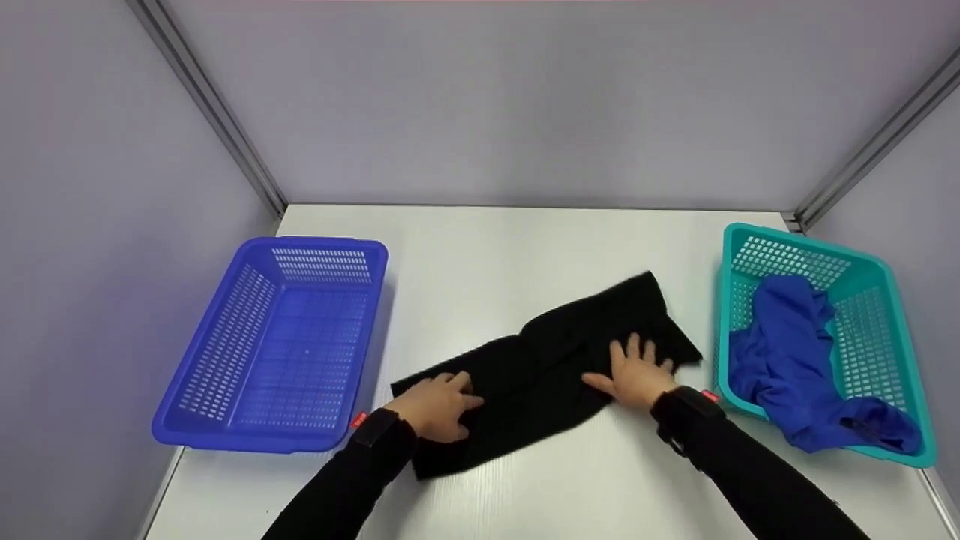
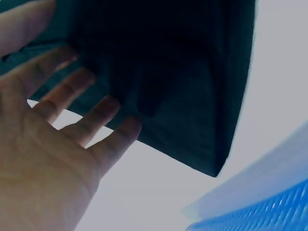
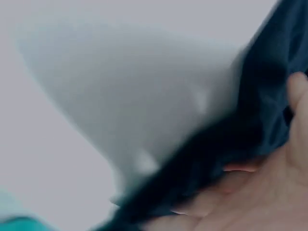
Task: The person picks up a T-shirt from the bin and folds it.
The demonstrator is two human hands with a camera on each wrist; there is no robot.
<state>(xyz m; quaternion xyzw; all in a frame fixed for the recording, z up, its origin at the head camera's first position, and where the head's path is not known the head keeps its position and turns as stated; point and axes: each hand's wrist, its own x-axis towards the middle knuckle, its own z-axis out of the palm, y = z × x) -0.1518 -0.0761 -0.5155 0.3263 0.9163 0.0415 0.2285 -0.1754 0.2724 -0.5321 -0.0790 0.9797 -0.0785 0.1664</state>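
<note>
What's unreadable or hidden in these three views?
- Right wrist view: motion blur; black cloth and right hand are smears, finger contact unclear.
- Left wrist view: left hand covers the cloth's near edge; blue basket cut off at the corner.
- Head view: blue garment hides much of the teal basket floor; both forearms run off the bottom edge.

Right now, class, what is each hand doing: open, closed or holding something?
Left hand: open, fingers flat on the black cloth.
Right hand: open, fingers spread, pressing the same cloth.

A black cloth [image 1: 540,367] lies spread flat on the table. It runs slantwise, rumpled through its middle.
</note>
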